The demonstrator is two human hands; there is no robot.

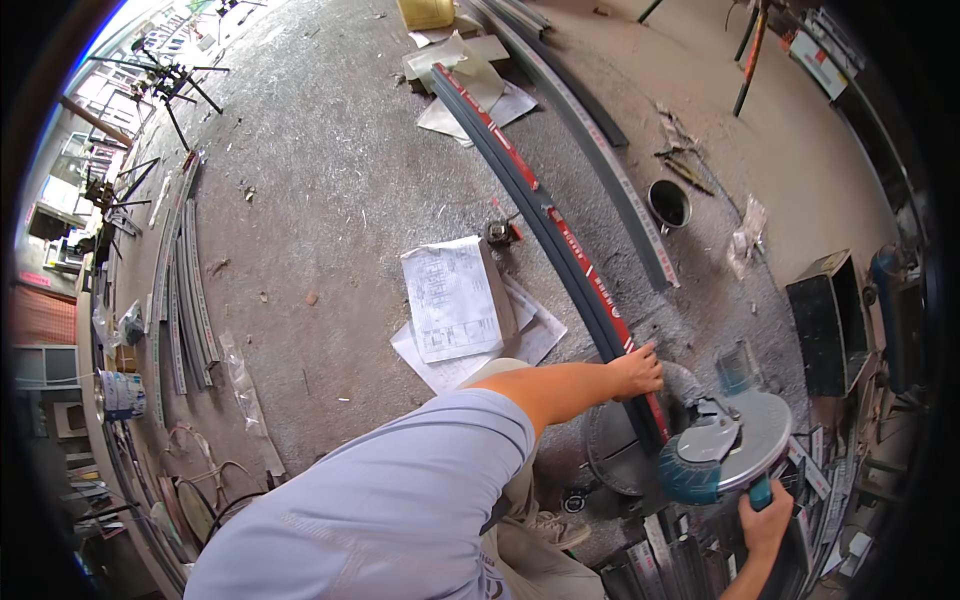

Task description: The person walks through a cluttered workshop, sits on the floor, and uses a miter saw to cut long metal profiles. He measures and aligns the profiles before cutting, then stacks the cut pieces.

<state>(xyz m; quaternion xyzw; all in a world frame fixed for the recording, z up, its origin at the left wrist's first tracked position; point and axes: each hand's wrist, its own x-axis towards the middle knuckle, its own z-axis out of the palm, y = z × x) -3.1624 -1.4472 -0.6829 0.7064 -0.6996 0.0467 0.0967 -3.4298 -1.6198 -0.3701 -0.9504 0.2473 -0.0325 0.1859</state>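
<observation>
A long dark grey metal profile [575, 270] with red protective film reaches from the far middle down to the saw. My left hand [637, 372] is closed over its near end, just short of the blade guard. At the lower right stands a chop saw [735, 435] with a silver guard and a teal body. My right hand [768, 515] is wrapped round its teal handle [761, 491]. The saw head hides the profile's near tip and the blade. Left of the profile, printed drawing sheets [452, 300] lie on the floor, with a tape measure [502, 232] beside them.
A second grey profile [600, 160] lies right of the first, near a metal pot [669, 204]. A black open box [832, 322] stands at the right. Offcuts [680, 560] crowd the floor below the saw. More profiles [182, 300] lie at the left.
</observation>
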